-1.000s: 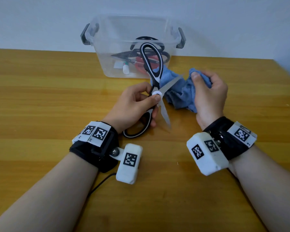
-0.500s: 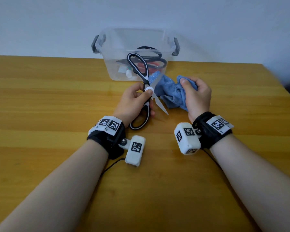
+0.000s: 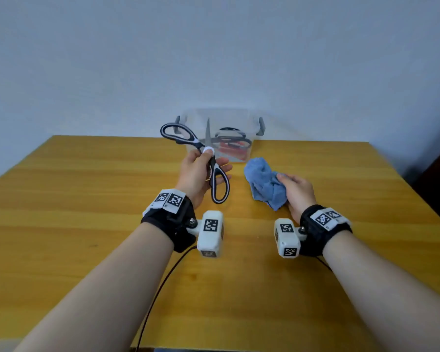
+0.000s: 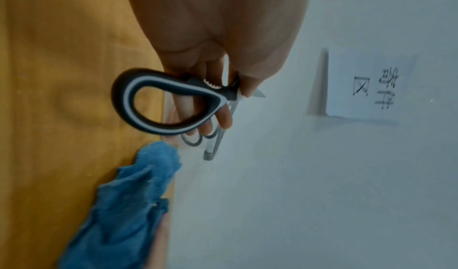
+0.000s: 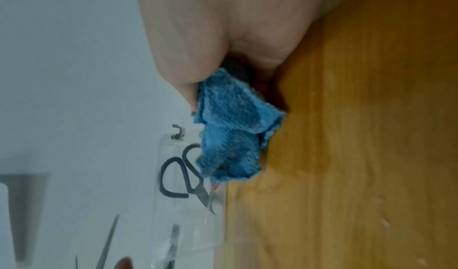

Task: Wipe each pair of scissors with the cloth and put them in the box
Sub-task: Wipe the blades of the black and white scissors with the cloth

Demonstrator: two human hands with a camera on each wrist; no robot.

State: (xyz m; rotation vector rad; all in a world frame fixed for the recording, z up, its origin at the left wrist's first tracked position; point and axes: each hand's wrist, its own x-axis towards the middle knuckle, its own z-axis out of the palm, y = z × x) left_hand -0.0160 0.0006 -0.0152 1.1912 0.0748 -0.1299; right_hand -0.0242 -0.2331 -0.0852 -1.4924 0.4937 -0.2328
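1. My left hand [image 3: 197, 174] held the black-and-white scissors [image 3: 206, 158] near their white pivot, thumb on the near side and fingers curled behind; my forearm reached in from about 7 o'clock.
2. The scissors were spread wide: one handle loop swung up toward 10 o'clock, the other hung down toward 5 o'clock below my palm, and one blade stood nearly upright at 12 o'clock, in front of the box.
3. In the left wrist view my fingers [image 4: 224, 116] showed through and behind the lower loop of the scissors [image 4: 158, 101] (the picture was blurred, so the exact finger placement on the blade is hard to tell).
4. My right hand [image 3: 296, 190] lay low over the table [image 3: 87, 199], fingers closed on the crumpled blue cloth [image 3: 264, 184], which bunched out toward 10 o'clock from my knuckles and rested on the wood.
5. The right wrist view showed the cloth [image 5: 233, 132] pinched under my thumb, folds hanging against the tabletop.
6. The clear box [image 3: 239, 153] with grey handles sat at the far edge, 12 o'clock from my hands, just beyond the cloth; other scissors [image 3: 230, 138] with dark loops lay inside it, along with something red.
7. The two hands were apart, scissors and cloth not touching.
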